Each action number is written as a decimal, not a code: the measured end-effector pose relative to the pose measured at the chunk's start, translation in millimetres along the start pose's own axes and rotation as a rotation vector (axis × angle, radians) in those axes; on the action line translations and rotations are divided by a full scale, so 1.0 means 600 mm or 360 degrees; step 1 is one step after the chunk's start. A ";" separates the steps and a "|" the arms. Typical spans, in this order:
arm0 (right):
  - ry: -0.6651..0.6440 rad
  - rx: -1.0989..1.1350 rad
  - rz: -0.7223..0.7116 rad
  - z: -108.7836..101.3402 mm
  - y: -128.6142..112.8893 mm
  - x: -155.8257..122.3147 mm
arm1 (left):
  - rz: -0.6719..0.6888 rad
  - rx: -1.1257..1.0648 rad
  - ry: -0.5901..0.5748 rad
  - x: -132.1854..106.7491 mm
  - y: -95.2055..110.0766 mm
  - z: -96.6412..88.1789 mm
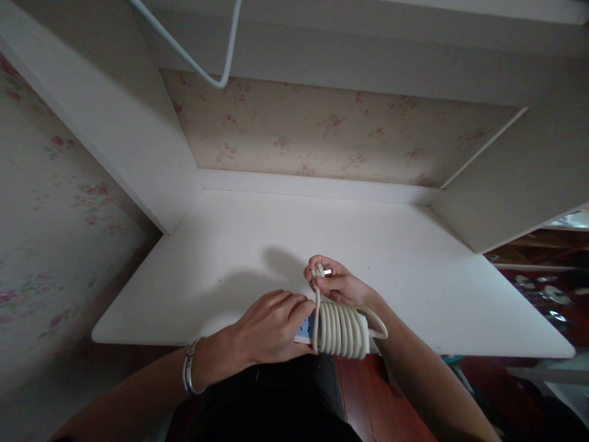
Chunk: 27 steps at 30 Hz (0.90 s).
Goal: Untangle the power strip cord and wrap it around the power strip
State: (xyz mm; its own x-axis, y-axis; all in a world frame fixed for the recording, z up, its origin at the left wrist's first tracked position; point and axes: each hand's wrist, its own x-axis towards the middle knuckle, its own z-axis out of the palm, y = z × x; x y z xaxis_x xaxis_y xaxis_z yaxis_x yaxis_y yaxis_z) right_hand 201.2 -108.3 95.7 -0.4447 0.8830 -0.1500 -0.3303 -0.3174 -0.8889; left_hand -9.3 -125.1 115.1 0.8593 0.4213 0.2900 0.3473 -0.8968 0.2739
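A power strip (304, 332) with a blue socket face is held level near the front edge of the white desk (276, 227). Its white cord (343, 330) is wound round the right part of the strip in several tight turns, and a loop of it sticks out at the right end. My left hand (276, 325) is closed around the strip's left end, hiding much of it. Between the thumb and fingers of my right hand (338, 283) is the plug (317, 270), its metal prongs pointing right. From the plug the cord runs down to the coil.
White side panels (515, 172) stand left and right of the desk, with a shelf (345, 55) above. A bent white rod (223, 80) hangs at the upper left. Floral wallpaper (294, 132) covers the back. Below lies a reddish wooden floor (368, 399).
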 end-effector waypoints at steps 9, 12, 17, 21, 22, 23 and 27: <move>0.0488 0.0412 -0.0652 0.017 0.113 0.026 | -0.0434 -0.0740 0.0197 0.016 0.014 -0.020; 0.0725 0.0489 -0.0662 0.031 0.137 0.028 | -0.0586 -0.0988 0.0324 0.025 0.010 -0.018; 0.0831 0.0293 -0.0327 0.049 0.140 0.012 | -0.0822 -0.1024 0.0484 0.039 -0.004 -0.003; 0.0849 0.0260 -0.0402 0.051 0.139 -0.005 | -0.0989 -0.0743 0.0570 0.048 -0.017 0.019; 0.0828 0.0256 -0.0427 0.051 0.140 -0.006 | -0.1018 -0.0658 0.0588 0.051 -0.020 0.025; 0.0796 0.0265 -0.0449 0.051 0.141 -0.006 | -0.1039 -0.0573 0.0601 0.055 -0.022 0.031; 0.0702 0.0372 -0.0456 0.048 0.143 0.010 | -0.1086 -0.0257 0.0506 0.069 -0.023 0.060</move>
State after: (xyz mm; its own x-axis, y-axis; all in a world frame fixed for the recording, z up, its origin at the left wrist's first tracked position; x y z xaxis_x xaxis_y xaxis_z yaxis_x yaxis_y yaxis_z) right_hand 146.6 -140.3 31.0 0.0626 0.9897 -0.1284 -0.5839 -0.0681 -0.8090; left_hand 34.7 -100.1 90.0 0.3165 0.9146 0.2516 0.6819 -0.4037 0.6100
